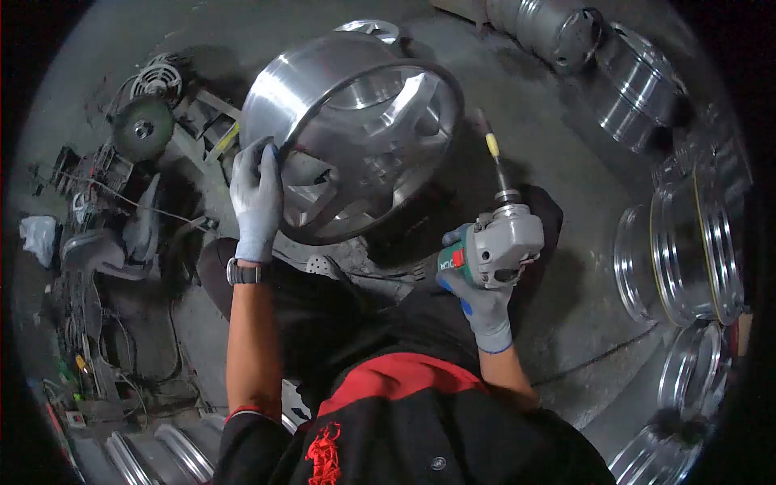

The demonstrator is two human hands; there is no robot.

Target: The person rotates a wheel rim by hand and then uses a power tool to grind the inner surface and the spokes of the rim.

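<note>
A silver alloy wheel rim (267,89) with broad spokes stands tilted in front of me, its spoked face turned toward me. My left hand (257,190), in a grey-white glove, is closed on the rim's left edge, fingers over the lip. Low on the right, my gloved right hand (483,307) is wrapped round the green body of an electric grinder (509,246) with a red switch and grey head. From its head a shaft with a yellow section (492,145) points away from me, apart from the rim. The glove and tool head hide part of the grip.
On the left stand a machine with a round disc (143,129), a motor (156,79) and tangled cables. Shiny rims (683,250) line the right side, with more rims (638,89) at the back right. Another rim (368,30) lies behind the held one.
</note>
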